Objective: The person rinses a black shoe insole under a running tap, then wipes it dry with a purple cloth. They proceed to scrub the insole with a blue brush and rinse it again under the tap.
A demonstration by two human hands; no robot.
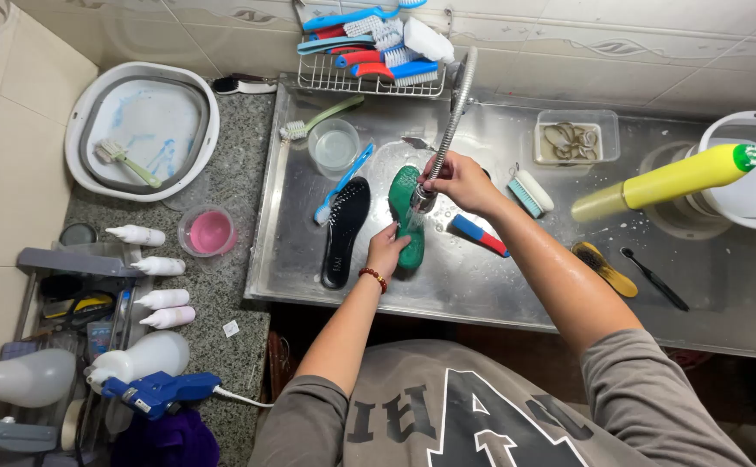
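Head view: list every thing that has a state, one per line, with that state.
Green insole: flat on the tray, under the spray head, held.
Black insole: flat, untouched.
Flexible faucet hose: bent down, held.
Left hand: grip on the green insole's lower end.
Right hand: grip closed on the hose.
Clear cup: upright, holds liquid.
Yellow bottle: capped, on its side.

Right hand (460,182) aims the faucet hose (449,130) at a green insole (407,207), left hand (386,251) steadying it.

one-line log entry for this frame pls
left hand: holds green insole | right hand: aims flexible faucet hose at it | black insole: lying beside | surface: steel sink tray
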